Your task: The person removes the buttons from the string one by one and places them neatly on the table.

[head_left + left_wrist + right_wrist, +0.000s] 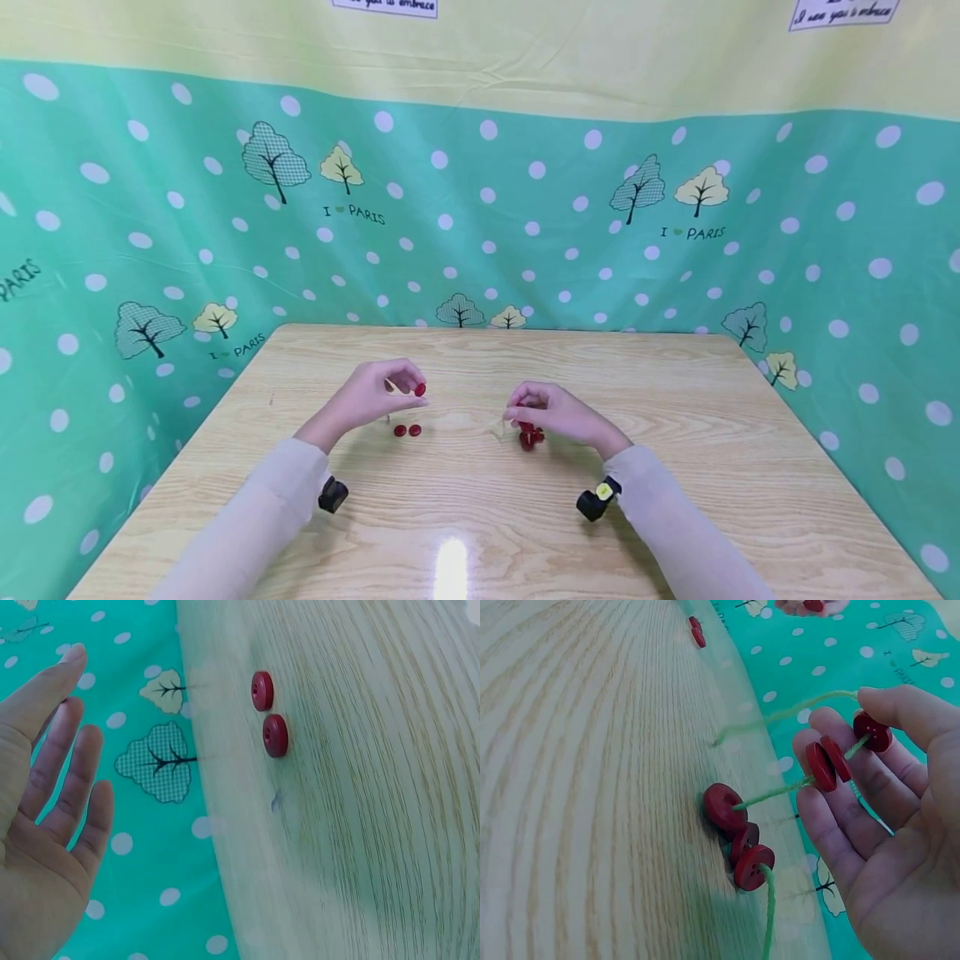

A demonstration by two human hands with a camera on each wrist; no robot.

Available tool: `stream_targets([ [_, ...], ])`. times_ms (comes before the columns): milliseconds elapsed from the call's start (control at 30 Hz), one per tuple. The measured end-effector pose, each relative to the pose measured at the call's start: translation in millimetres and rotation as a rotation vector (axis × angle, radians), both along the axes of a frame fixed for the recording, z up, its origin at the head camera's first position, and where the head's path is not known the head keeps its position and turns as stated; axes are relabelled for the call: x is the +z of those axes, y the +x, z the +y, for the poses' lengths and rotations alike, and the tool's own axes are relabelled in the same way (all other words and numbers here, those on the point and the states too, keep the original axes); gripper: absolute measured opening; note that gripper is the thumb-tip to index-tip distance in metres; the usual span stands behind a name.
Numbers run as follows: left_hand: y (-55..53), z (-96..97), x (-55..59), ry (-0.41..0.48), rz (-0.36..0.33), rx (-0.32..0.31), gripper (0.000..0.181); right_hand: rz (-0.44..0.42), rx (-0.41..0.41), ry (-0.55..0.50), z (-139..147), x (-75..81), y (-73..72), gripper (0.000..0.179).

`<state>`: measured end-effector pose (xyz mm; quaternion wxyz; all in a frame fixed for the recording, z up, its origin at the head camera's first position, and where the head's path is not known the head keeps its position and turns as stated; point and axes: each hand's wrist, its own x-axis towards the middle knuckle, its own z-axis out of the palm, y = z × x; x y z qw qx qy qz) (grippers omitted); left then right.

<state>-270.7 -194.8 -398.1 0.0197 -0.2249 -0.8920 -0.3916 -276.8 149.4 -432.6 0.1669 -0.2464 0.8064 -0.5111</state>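
Note:
In the head view my left hand [382, 393] holds one red button [420, 389] at its fingertips, raised above the table. That button cannot be seen in the left wrist view, where the left hand [56, 795] shows palm and fingers. Two loose red buttons [275, 736] rest on the wood below it. My right hand [896, 802] pinches a light green string [776, 793] beside a threaded red button [873, 732]. More buttons hang on the string by the fingers, and several threaded buttons [725, 806] rest on the table beneath. One string end droops to the left.
The wooden table [465, 483] reaches back to a green dotted curtain [517, 208]. Black wrist cameras [333, 495] sit on both wrists. Glare [451, 567] shines on the table's near part.

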Motion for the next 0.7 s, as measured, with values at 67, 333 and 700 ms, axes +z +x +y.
stream_targets([
  [67,0.3,-1.8,0.0,-0.007,-0.003,0.003,0.022,0.003,0.001,0.000,-1,-0.2,0.3,0.024],
  [333,0.3,-12.4,-2.5,-0.068,0.067,-0.049,0.021,-0.007,0.000,-0.008,-2,-0.1,-0.2,0.027],
  [700,0.2,-39.3,-11.8,-0.207,0.001,-0.057,0.020,0.002,-0.005,0.004,-2,0.9,0.8,0.025],
])
